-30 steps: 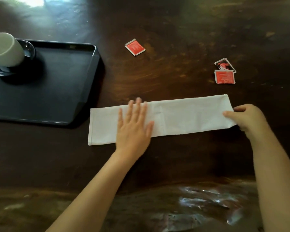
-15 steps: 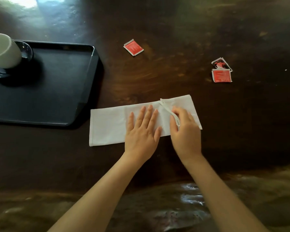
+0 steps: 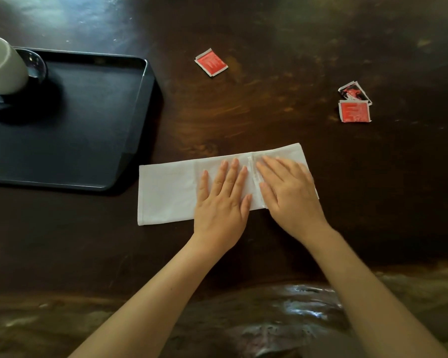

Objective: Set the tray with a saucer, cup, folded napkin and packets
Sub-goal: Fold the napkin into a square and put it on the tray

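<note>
Three small packets, all loose on the dark wooden table (image 3: 269, 104), off the tray. Far packet (image 3: 210, 62) is red with a white border and lies alone, beyond the napkin. The other two lie well to the right, touching at one edge: upper packet (image 3: 354, 91) has dark and red print; lower packet (image 3: 354, 111) is red with pale lines of print. Writing on all three is too small to read; no brand legible.

One white napkin (image 3: 166, 192), a long folded strip, flat on the table just beside the near right corner of the tray; its right end is turned over toward the middle, and the hemmed edge of that flap runs across the strip between the two hands.

Two bare hands, both on the napkin. Left hand (image 3: 221, 200) lies flat on the strip's middle, fingers (image 3: 230, 171) straight and pressing down. Right hand (image 3: 287, 192) lies flat on the folded-over flap, its fingers also straight. Neither hand grips anything.

One black tray (image 3: 145, 99) at left; one pale cup (image 3: 3, 65) on one clear glass saucer (image 3: 38, 67) in the tray's far left part, both partly cut by the frame edge.
</note>
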